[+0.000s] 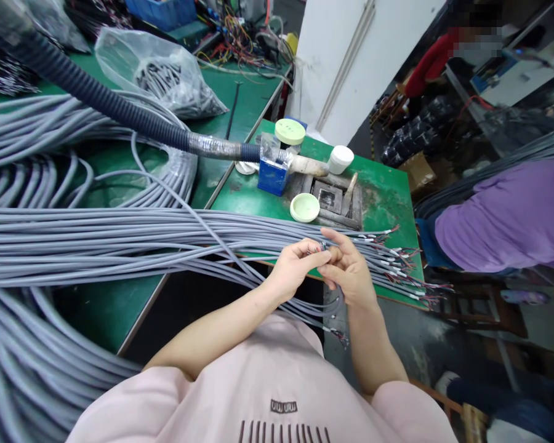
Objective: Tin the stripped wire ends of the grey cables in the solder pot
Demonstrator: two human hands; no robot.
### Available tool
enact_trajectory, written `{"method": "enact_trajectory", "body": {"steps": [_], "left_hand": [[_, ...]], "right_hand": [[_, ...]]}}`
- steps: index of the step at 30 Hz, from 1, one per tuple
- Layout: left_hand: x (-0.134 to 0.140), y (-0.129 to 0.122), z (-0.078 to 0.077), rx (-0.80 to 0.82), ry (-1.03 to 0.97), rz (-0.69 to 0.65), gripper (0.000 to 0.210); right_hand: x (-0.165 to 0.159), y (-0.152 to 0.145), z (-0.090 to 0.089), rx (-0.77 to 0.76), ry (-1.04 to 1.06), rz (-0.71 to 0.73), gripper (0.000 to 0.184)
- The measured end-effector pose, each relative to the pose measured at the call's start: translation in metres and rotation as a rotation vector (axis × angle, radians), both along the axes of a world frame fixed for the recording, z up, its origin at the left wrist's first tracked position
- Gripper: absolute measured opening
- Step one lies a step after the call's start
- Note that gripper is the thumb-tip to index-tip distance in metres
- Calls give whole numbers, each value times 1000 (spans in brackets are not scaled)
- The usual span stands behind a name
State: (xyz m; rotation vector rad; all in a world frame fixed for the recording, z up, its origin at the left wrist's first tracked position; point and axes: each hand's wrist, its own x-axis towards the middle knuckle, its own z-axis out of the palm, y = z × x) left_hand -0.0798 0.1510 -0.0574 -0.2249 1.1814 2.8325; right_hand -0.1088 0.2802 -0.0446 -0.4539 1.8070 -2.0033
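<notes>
My left hand (300,261) and my right hand (349,269) meet in front of my chest. Between their fingertips are the thin coloured wires (322,247) at a cable's end. Both hands are closed in a pinch on them, though my right index finger stretches out to the left. Below the hands, a few grey cables (314,307) hang in a bend past the table edge. Just beyond lies a thick bundle of grey cables (240,231), running from the left to stripped, fanned-out wire ends (399,261) on the right. The exact grip of each finger is partly hidden.
A blackened solder pot (330,200) stands on the green table (388,184), with a pale green lid (305,208) and white jar (341,159) beside it. A ribbed hose (120,114) crosses above. Coiled cables fill the left. A person in purple (503,215) is at right.
</notes>
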Motion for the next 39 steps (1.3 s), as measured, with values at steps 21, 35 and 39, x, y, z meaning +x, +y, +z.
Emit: {"method": "enact_trajectory", "body": {"steps": [21, 35, 39], "left_hand": [[-10, -46, -28, -1098, 447, 29, 19], [2, -6, -57, -1961, 644, -88, 17], [0, -5, -60, -1948, 673, -88, 19]], "right_hand": [[78, 153, -53, 739, -59, -624, 55], [72, 65, -81, 399, -302, 26, 41], [61, 37, -87, 196, -371, 83, 46]]}}
